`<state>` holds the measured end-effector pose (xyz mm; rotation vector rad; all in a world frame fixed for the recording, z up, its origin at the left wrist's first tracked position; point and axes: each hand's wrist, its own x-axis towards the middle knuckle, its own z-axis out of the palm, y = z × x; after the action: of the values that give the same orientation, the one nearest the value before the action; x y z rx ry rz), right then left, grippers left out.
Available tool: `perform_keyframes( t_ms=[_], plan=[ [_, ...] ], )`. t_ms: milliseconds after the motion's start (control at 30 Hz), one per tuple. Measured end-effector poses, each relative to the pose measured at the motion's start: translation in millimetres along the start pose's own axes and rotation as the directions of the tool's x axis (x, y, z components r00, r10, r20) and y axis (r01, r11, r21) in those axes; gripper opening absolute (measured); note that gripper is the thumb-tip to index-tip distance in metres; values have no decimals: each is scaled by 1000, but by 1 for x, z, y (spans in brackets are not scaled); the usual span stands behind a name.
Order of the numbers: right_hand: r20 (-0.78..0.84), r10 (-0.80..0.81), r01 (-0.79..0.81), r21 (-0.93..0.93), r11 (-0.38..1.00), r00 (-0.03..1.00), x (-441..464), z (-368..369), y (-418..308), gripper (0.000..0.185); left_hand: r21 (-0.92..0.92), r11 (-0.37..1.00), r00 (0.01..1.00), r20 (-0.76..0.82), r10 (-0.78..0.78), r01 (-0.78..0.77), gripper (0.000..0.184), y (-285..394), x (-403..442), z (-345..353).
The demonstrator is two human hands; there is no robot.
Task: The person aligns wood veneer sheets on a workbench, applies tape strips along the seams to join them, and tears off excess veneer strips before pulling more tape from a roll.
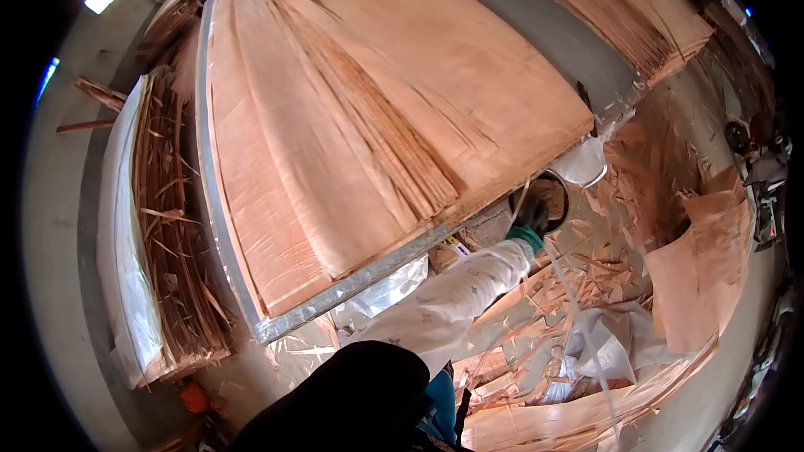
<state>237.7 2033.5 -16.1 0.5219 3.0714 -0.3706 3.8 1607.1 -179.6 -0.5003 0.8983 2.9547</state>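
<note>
My right hand (533, 211), in a dark glove with a green cuff, reaches beyond the near right edge of the veneer stack (469, 59). It is at a dark round rim (563, 201). The fingers are dark and blurred, so their grip is unclear. A white patterned sleeve (452, 293) covers that arm. On the stack lie long overlapping veneer strips (335, 142) with frayed edges. My left hand is not in view.
A wrapped bundle of ragged veneer (172, 234) stands at the left. Broken pieces (536, 310) and a crumpled pale sheet (611, 339) litter the floor. Another veneer stack (620, 0) is at the upper right, near a large bent sheet (699, 264).
</note>
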Motion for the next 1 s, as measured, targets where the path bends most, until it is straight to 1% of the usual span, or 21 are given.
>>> perform_keyframes(
  t_ms=[33,67,100,167,233,267,300,333,367,433,500,600,633,667,700,733,800,833,933,967,1000],
  plan=[
    [14,-6,5,81,997,1000,-30,-4,-20,9,475,876,990,139,19,-83,40,6,-20,13],
    [38,-21,14,161,987,999,-61,-8,-43,10,907,103,912,409,16,-408,42,20,-60,38],
    [80,-41,21,242,970,996,-91,-11,-70,11,819,-120,827,560,-39,-561,44,35,-106,56],
    [177,-118,40,394,918,977,-153,-17,-123,12,594,-193,625,738,-256,-781,53,93,-220,87],
    [285,-274,69,567,821,919,-212,-20,-178,14,496,-14,454,782,-427,-868,71,119,-309,66],
    [322,-412,113,656,746,852,-236,-20,-211,15,596,194,455,751,-479,-779,73,143,-343,47],
    [299,-562,226,697,681,771,-261,-19,-249,15,678,375,455,717,-529,-632,75,166,-377,28],
    [226,-697,573,428,699,681,-285,-34,-318,9,756,545,442,654,-614,-363,70,204,-409,10],
    [30,-801,666,538,517,598,-307,-27,-357,9,701,713,551,587,-593,20,66,187,-428,-46],
    [91,-742,605,519,604,664,-363,-21,-413,13,624,760,691,467,-551,184,57,209,-474,-113],
    [184,-734,652,355,670,654,-412,-13,-462,21,766,643,800,388,-458,-3,50,314,-520,-130],
    [-98,-795,747,428,509,598,-459,20,-505,21,875,459,921,42,-388,153,42,420,-588,-133],
    [-107,-787,736,449,507,607,-474,10,-528,22,740,650,948,55,-314,172,40,427,-604,-155],
    [17,-667,517,617,593,745,-494,10,-547,24,568,805,969,46,-243,175,39,431,-619,-173],
    [67,-633,408,711,573,771,-511,14,-561,25,393,900,973,49,-224,187,43,439,-631,-183],
    [117,-600,292,790,538,791,-523,18,-570,26,457,868,969,49,-244,195,45,452,-642,-188],
    [459,-625,-62,833,549,632,-535,29,-574,22,578,790,959,46,-279,202,49,486,-660,-186],
    [569,-679,-343,822,455,464,-540,22,-573,16,646,736,951,50,-305,202,63,495,-666,-187],
    [633,-600,-265,763,589,490,-554,21,-596,14,501,828,958,-3,-288,250,74,489,-679,-223],
    [603,-592,-259,784,564,536,-551,34,-598,16,228,906,924,53,-378,357,77,487,-676,-256],
    [598,-590,-216,778,590,543,-544,48,-600,15,500,837,943,105,-315,224,54,479,-669,-302]
  ],
)
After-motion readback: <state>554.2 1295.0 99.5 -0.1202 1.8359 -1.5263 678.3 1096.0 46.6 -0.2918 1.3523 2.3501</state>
